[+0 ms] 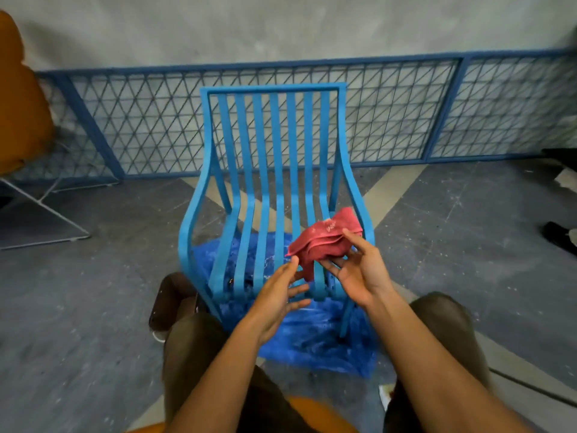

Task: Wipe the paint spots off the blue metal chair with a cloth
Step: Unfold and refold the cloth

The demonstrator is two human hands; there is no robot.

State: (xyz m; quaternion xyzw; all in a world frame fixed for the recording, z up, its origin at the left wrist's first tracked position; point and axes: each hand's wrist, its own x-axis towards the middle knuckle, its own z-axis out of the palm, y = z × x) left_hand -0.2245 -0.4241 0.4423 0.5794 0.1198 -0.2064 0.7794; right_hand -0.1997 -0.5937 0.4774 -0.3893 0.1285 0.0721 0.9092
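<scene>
Cloth (324,242), red and bunched, above the front of the blue chair (276,151) seat, pinched between right hand (362,273) thumb and fingers; left hand (274,298) just beside, fingers spread, holding nothing.

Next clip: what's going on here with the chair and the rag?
A seated person faces a blue metal chair that stands on a blue plastic sheet. Their right hand holds a bunched red cloth over the front right of the seat. The left hand is open beside the cloth's hanging corner. The cloth looks lifted rather than pressed on the slats.
</scene>
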